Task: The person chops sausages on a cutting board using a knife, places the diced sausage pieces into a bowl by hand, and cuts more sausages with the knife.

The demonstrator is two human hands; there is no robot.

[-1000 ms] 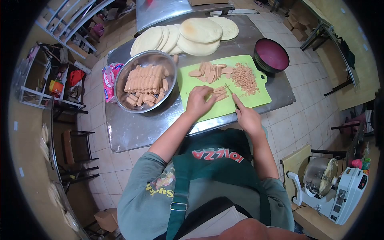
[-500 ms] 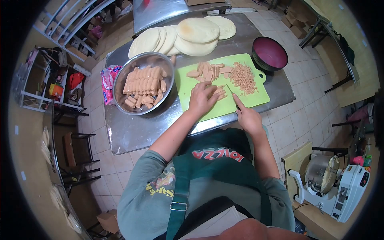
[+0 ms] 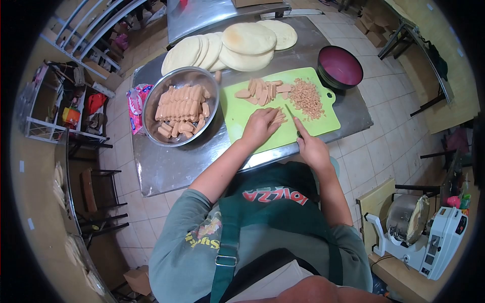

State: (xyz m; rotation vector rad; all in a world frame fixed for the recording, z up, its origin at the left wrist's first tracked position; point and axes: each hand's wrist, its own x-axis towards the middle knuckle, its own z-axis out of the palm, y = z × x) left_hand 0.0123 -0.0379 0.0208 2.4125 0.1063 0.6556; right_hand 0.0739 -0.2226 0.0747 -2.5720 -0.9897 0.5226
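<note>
My left hand (image 3: 258, 127) presses its bent fingers onto a small bunch of sausage strips (image 3: 280, 117) on the green cutting board (image 3: 233, 123). The knife (image 3: 290, 112) is in my right hand (image 3: 314, 151), its forefinger stretched along the top of the blade. That blade stands just right of the strips, pointing away from me. Higher on the board lie flat sausage slices (image 3: 260, 92), with a pile of diced sausage (image 3: 307, 100) to their right. A steel bowl (image 3: 150, 132) left of the board holds whole and cut sausages (image 3: 181, 103).
Round flat pizza bases (image 3: 248, 38) overlap along the far side of the steel table (image 3: 166, 174). A dark red bowl (image 3: 341, 66) stands beyond the board's right corner. Pink plastic packaging (image 3: 136, 108) lies left of the steel bowl. A mixer (image 3: 429, 237) is at lower right.
My left hand has drawn back slightly towards me, its fingers closer together on the strips. The knife has shifted only a little and stays beside them.
</note>
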